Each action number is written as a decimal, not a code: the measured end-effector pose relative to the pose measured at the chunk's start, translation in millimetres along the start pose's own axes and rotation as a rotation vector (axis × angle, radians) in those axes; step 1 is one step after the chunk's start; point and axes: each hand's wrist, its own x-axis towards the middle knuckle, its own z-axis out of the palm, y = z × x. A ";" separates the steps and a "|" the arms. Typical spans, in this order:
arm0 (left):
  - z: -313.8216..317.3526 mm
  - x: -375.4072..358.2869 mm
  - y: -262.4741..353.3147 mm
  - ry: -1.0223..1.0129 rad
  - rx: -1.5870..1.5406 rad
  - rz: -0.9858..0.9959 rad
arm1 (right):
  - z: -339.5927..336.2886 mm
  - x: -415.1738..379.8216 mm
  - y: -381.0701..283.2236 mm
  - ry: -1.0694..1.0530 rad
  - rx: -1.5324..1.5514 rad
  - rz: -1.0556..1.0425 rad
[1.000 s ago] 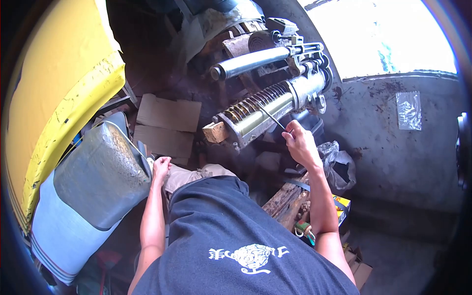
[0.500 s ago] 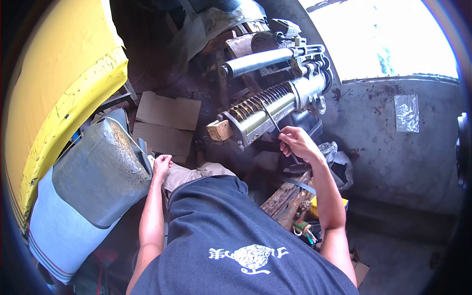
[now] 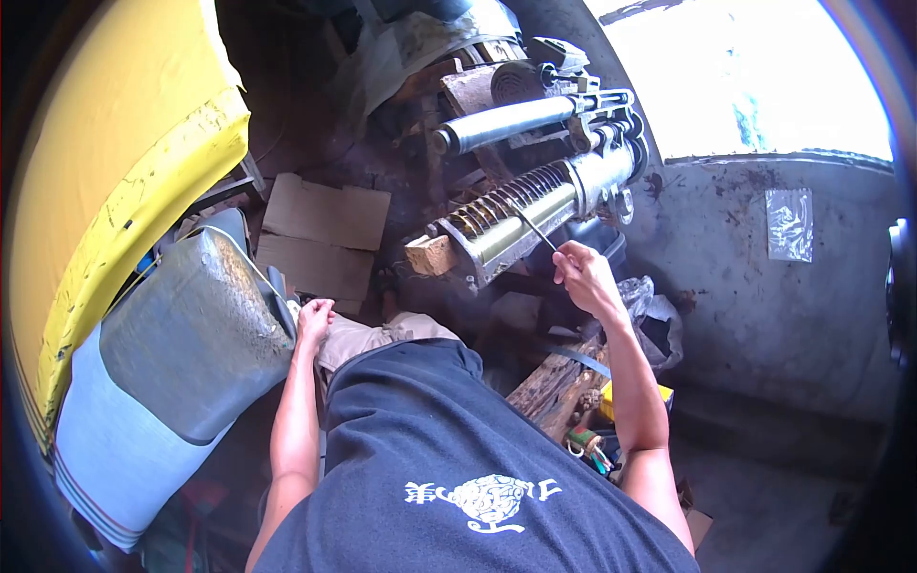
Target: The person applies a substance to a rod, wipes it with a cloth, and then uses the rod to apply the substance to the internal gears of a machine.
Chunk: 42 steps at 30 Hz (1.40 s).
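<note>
Pinched in my right hand (image 3: 585, 277) is a thin metal rod (image 3: 538, 232), which slants up and left. Its far end meets a long cylinder with dark coil-like ribs and a shiny brassy side (image 3: 511, 239). A wooden block (image 3: 430, 256) sticks out at the cylinder's near end. Alongside lies a silver tube (image 3: 506, 124), joined to the cylinder by a metal bracket (image 3: 611, 115) at the far end. My left hand (image 3: 315, 320) is curled closed by my knee, beside a worn grey seat-like piece (image 3: 205, 325); I see nothing in it.
A yellow panel (image 3: 134, 181) stands at the left. Flattened cardboard (image 3: 320, 229) lies on the floor. A rough wooden beam (image 3: 559, 387), a yellow box (image 3: 608, 401) and a clear plastic bag (image 3: 659, 325) are below my right arm. A small plastic packet (image 3: 789, 224) hangs on the grey wall (image 3: 745, 306).
My right hand has moved slightly right and up, and the rod's angle has shifted, its end still at the ribbed cylinder. My left hand has stayed in place.
</note>
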 end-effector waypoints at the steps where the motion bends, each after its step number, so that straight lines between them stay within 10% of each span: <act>1: -0.2 0.7 0.1 -0.004 0.008 -0.001 | -1.1 -0.4 -1.5 -0.012 0.028 0.025; 22: 0.0 1.8 -1.5 -0.009 -0.015 -0.035 | -26.8 -37.9 -9.3 -0.227 0.977 0.225; 31: 2.2 -7.0 11.5 -0.013 0.040 -0.082 | -2.8 -12.6 -30.9 0.269 -0.337 -0.290; 42: 1.0 0.6 -2.1 -0.044 -0.004 -0.041 | -12.5 -3.9 -51.6 0.161 -0.579 -0.220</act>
